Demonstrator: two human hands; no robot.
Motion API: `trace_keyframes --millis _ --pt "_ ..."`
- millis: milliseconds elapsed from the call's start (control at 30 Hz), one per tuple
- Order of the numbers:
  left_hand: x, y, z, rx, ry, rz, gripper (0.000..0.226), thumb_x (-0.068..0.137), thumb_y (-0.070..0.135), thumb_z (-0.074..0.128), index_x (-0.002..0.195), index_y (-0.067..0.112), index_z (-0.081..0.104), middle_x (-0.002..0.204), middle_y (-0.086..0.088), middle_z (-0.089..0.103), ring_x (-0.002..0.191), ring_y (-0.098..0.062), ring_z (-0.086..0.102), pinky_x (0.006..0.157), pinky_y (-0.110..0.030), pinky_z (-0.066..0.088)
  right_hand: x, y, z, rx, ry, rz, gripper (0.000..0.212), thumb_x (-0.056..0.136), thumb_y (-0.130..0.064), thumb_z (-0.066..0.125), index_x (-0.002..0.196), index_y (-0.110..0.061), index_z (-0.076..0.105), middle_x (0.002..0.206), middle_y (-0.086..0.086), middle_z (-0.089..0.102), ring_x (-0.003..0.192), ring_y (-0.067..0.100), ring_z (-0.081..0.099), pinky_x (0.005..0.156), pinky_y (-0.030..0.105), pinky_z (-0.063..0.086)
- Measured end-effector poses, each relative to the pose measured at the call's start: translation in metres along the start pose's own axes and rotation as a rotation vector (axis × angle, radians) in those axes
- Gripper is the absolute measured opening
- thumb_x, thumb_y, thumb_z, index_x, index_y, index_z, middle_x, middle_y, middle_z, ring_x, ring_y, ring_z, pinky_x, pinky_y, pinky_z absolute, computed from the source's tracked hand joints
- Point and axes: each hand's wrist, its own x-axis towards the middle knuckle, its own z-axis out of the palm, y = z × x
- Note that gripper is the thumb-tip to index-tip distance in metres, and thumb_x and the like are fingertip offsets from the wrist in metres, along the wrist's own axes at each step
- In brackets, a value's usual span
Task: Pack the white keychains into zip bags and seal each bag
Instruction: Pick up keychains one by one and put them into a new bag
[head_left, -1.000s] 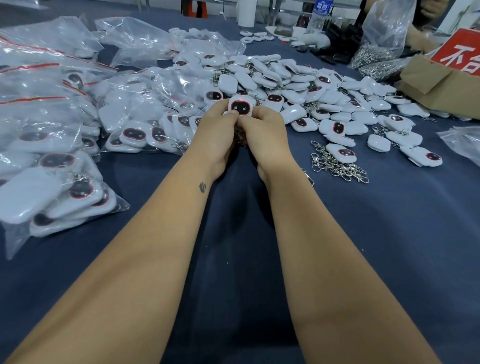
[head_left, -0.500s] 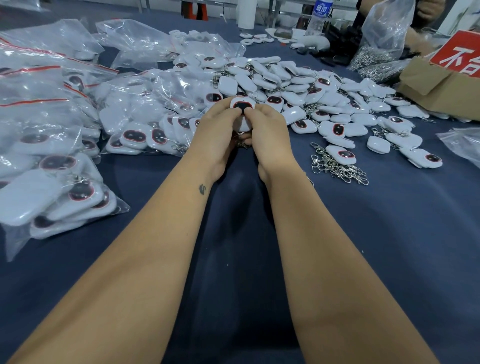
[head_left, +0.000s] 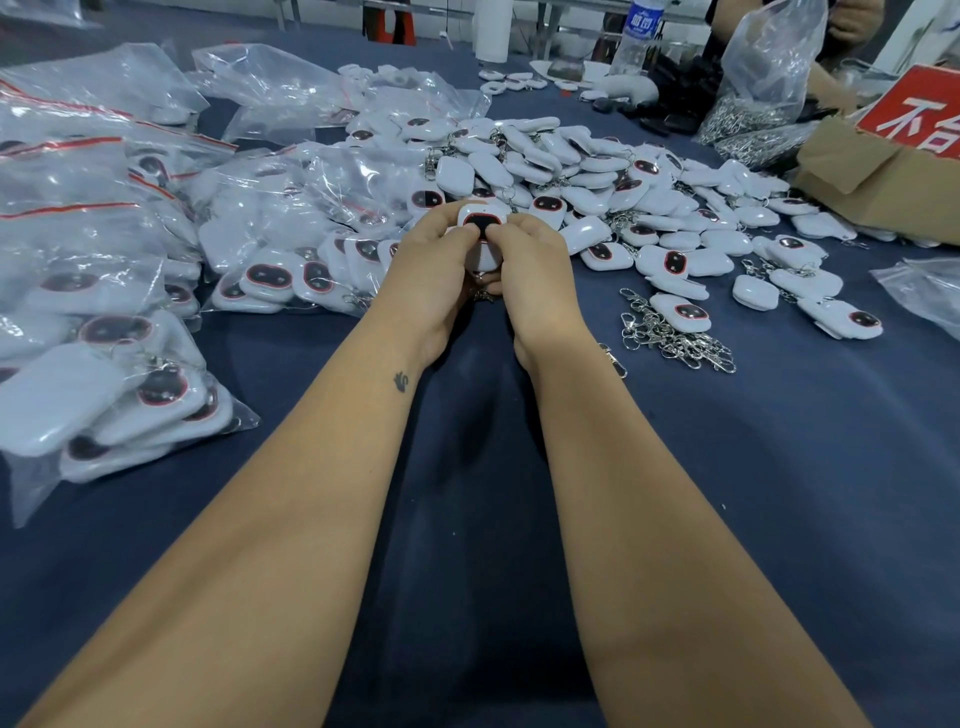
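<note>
My left hand (head_left: 434, 275) and my right hand (head_left: 535, 275) meet over the dark blue table and together hold a small stack of white keychains (head_left: 483, 228). The top one shows its black face with a red ring; both thumbs press on it, and metal clasps hang below between the palms. A big heap of loose white keychains (head_left: 597, 176) lies just beyond my hands. Filled clear zip bags (head_left: 291, 244) with red seal strips sit left of the hands, and more filled bags (head_left: 78, 322) pile at the far left.
A pile of loose metal clasps (head_left: 675, 338) lies right of my right wrist. A cardboard box (head_left: 878, 176) with a red sign stands at the back right. Another person handles a clear bag of clasps (head_left: 769, 67) beside a water bottle (head_left: 636, 31). An empty bag (head_left: 924, 291) lies at the right edge.
The keychains have tilted between my fingers, and both thumbs have slid up onto the top one's black face. My hands stay in the same place.
</note>
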Motion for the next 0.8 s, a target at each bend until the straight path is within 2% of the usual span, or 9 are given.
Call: trace_keyframes --millis 200,267,367,467,567,600,667,733,800 --pt "0.003 -0.002 -0.002 0.058 0.039 0.002 0.029 0.104 0.004 0.033 0.119 0.010 0.057 0.090 -0.005 0.067 0.063 -0.005 0.064 0.056 -0.020 0.052 -0.003 0.000 0.005 -0.059 -0.004 -0.012 0.019 0.091 -0.005 0.050 0.075 -0.014 0.046 0.072 0.005 0.046 0.072 0.018 0.041 0.065 0.030 0.035" --pt "0.004 -0.003 -0.002 0.062 0.046 0.017 0.028 0.104 0.004 0.034 0.116 0.012 0.059 0.090 -0.004 0.068 0.063 -0.005 0.065 0.057 -0.020 0.052 -0.003 0.000 0.006 -0.035 -0.001 -0.009 0.018 0.092 -0.005 0.050 0.075 -0.013 0.050 0.074 0.005 0.051 0.073 0.018 0.044 0.067 0.030 0.037" --pt "0.004 -0.003 -0.001 0.067 0.033 0.023 0.023 0.103 0.012 0.043 0.111 0.016 0.064 0.092 -0.001 0.072 0.075 -0.008 0.069 0.064 -0.021 0.054 -0.003 -0.001 0.005 0.029 0.049 0.007 0.017 0.094 -0.008 0.050 0.081 -0.014 0.058 0.080 0.004 0.059 0.076 0.017 0.051 0.068 0.030 0.041" --pt "0.003 -0.001 0.002 0.002 -0.017 -0.013 0.014 0.101 0.023 0.049 0.108 0.020 0.062 0.090 0.003 0.068 0.079 -0.009 0.066 0.073 -0.024 0.053 -0.002 -0.002 0.002 0.149 0.146 0.014 0.022 0.097 -0.012 0.051 0.075 -0.017 0.052 0.074 -0.001 0.055 0.065 0.011 0.048 0.058 0.020 0.042" --pt "0.003 0.007 0.003 0.052 0.012 0.081 0.016 0.098 0.026 0.052 0.112 0.028 0.057 0.110 0.001 0.067 0.103 -0.014 0.067 0.089 -0.026 0.053 0.002 -0.003 -0.004 0.193 0.277 0.004 0.016 0.099 -0.015 0.049 0.083 -0.019 0.052 0.077 -0.005 0.053 0.063 0.009 0.045 0.049 0.012 0.038" --pt "0.001 0.012 0.002 0.050 0.042 0.149 0.019 0.092 0.024 0.054 0.110 0.029 0.058 0.109 0.000 0.069 0.105 -0.015 0.067 0.088 -0.026 0.055 0.004 -0.002 -0.006 0.208 0.302 0.013 0.013 0.099 -0.015 0.049 0.087 -0.019 0.052 0.078 -0.004 0.053 0.064 0.011 0.046 0.049 0.012 0.039" --pt "-0.004 0.020 -0.001 0.032 0.130 0.277 0.022 0.082 0.019 0.052 0.100 0.027 0.060 0.096 -0.001 0.072 0.093 -0.017 0.071 0.077 -0.026 0.057 0.006 -0.001 -0.008 0.247 0.314 0.030 0.005 0.099 -0.014 0.049 0.097 -0.016 0.053 0.079 -0.002 0.053 0.063 0.013 0.046 0.046 0.013 0.040" --pt "-0.007 0.022 -0.008 0.204 0.280 0.416 0.021 0.081 0.012 0.050 0.092 0.027 0.060 0.083 0.003 0.070 0.079 -0.012 0.067 0.067 -0.026 0.053 0.006 -0.001 -0.006 0.274 0.297 0.042 0.007 0.098 -0.010 0.051 0.104 -0.013 0.052 0.079 0.000 0.055 0.061 0.012 0.048 0.048 0.013 0.042" --pt "-0.004 0.020 -0.016 0.571 0.414 0.508 0.021 0.084 0.013 0.049 0.090 0.029 0.061 0.083 0.009 0.066 0.087 -0.011 0.062 0.076 -0.030 0.050 0.006 -0.001 -0.004 0.328 0.250 0.062 0.015 0.095 -0.004 0.051 0.109 -0.010 0.052 0.088 0.006 0.060 0.065 0.014 0.054 0.058 0.016 0.049"
